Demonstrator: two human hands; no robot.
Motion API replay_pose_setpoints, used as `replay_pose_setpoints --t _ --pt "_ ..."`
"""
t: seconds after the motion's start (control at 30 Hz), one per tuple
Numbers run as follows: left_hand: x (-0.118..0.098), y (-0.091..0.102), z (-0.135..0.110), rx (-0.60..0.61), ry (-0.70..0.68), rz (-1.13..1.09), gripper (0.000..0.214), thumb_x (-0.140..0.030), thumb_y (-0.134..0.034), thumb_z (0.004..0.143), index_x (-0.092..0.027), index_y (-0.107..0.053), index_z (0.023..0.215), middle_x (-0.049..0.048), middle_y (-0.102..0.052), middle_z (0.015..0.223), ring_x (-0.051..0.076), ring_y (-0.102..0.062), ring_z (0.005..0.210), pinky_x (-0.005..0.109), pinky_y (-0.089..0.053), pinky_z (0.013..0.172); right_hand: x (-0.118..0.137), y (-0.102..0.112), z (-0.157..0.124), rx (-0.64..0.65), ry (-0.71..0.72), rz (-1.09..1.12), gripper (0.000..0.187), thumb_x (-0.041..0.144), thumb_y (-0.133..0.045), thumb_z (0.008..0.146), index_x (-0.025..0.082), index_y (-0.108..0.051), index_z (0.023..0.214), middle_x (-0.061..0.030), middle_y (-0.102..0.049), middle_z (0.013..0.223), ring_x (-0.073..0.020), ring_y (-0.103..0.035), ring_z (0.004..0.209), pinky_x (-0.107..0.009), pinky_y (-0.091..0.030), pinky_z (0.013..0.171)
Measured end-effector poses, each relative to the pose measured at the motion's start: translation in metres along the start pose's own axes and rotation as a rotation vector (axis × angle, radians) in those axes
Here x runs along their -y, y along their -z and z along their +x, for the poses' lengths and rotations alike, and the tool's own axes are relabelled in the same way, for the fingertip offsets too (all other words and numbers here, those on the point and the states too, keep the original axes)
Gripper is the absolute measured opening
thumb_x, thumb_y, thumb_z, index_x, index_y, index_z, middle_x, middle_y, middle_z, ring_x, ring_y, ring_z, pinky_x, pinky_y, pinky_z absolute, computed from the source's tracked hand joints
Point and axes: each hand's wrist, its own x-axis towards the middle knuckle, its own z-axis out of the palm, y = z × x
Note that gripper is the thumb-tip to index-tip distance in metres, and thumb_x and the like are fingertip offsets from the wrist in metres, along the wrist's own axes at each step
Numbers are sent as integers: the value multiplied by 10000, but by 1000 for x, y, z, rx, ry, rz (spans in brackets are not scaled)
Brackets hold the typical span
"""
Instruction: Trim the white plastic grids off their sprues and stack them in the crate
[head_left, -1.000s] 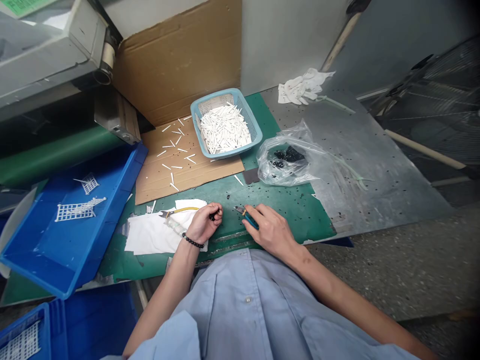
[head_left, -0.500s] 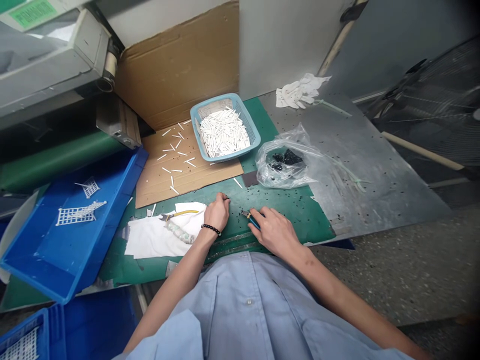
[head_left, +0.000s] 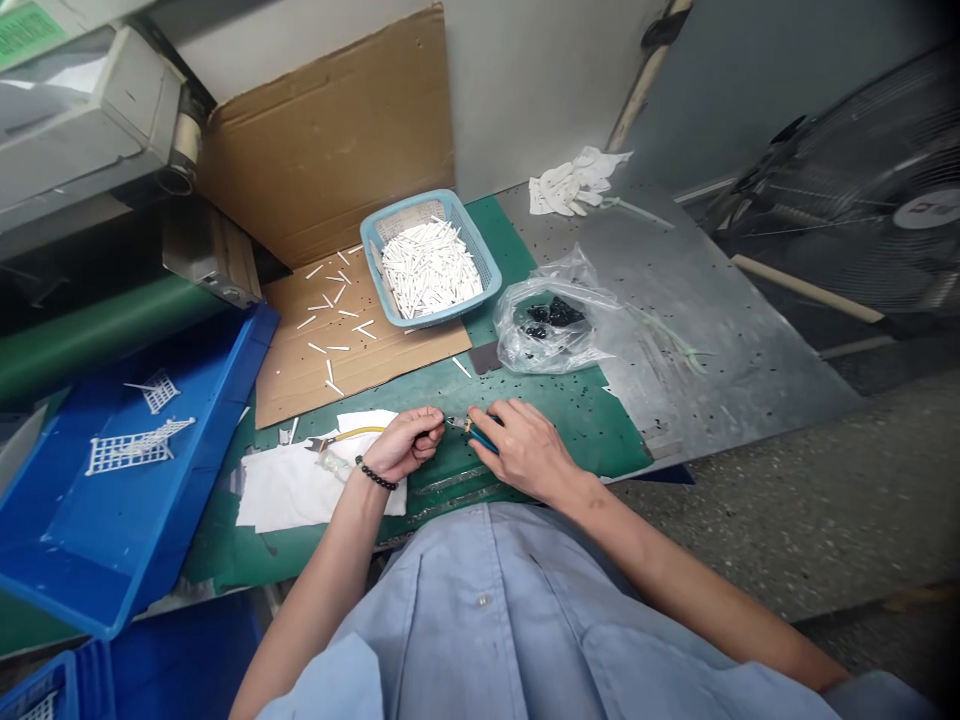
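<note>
Where right-hand fingers (head_left: 504, 418) close, blue-handled pliers (head_left: 484, 438)

Teal plastic plier grips (head_left: 484, 440), matt cardboard (head_left: 300, 370), scratched metal (head_left: 735, 350)

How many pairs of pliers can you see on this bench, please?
2. The yellow-handled pair lies on the white paper near the left hand; the blue-handled pair is in the right hand. Others may be hidden.
</note>
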Motion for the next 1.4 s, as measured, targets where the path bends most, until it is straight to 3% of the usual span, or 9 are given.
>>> replay_pose_setpoints --t 0.4,0.6,0.83,1.03,1.1,1.27,1.4 --pt "-4 -5 -7 -2 46 122 304 -304 -794 643 -107 -568 695 -30 -459 548 -9 -242 409 150 -104 388 3 14 2 77 66 -33 256 302 -507 928 192 -567 1151 -67 -552 899 -197 -466 825 -297 -347 728" --pt "-1 -5 -9 -7 41 155 324 -315 -812 627 -104 -578 704 -11 -502 576 -7 -245 419 151 -110 389 8 8 -5 139 31 -33 176 264 -468 951 209 -588 1066 -43 -570 836 -164 -512 750 -263 -331 618" --pt "4 -1 -15 27 -49 -41 266 -286 -748 711 -109 -550 707 -13 -478 609 1 -262 442 135 -162 394 -1 -5 -15 5 -21 28 319 321 -434 967 173 -529 1233 -65 -573 911 -186 -509 838 -279 -376 746" --pt "5 1 -17 13 -86 -179 178 -203 -691 714 -114 -537 717 46 -551 726 22 -346 502 129 -265 431 -11 -11 -25 171 -114 -116 299 332 -529 912 168 -585 1155 -88 -563 898 -228 -495 813 -327 -366 725" --pt "4 -1 -17 5 -95 -235 154 -165 -673 684 -119 -527 702 55 -563 741 35 -386 531 131 -300 448 -10 -7 -28 168 -127 -111 310 339 -515 918 177 -578 1175 -86 -560 916 -229 -495 826 -330 -366 741" --pt "-9 -26 7 -31 -50 -359 113 -156 -635 685 -116 -546 742 14 -514 670 34 -374 488 137 -284 418 -6 5 -35 84 -188 -57 327 338 -506 922 189 -565 1206 -80 -551 936 -212 -498 835 -316 -379 763" --pt "-35 -81 64 -118 -127 -315 154 -239 -575 797 -120 -533 708 -14 -460 583 32 -334 423 143 -217 368 -6 4 -48 33 -248 -27 310 312 -515 913 188 -572 1191 -80 -545 929 -210 -507 823 -316 -398 743"
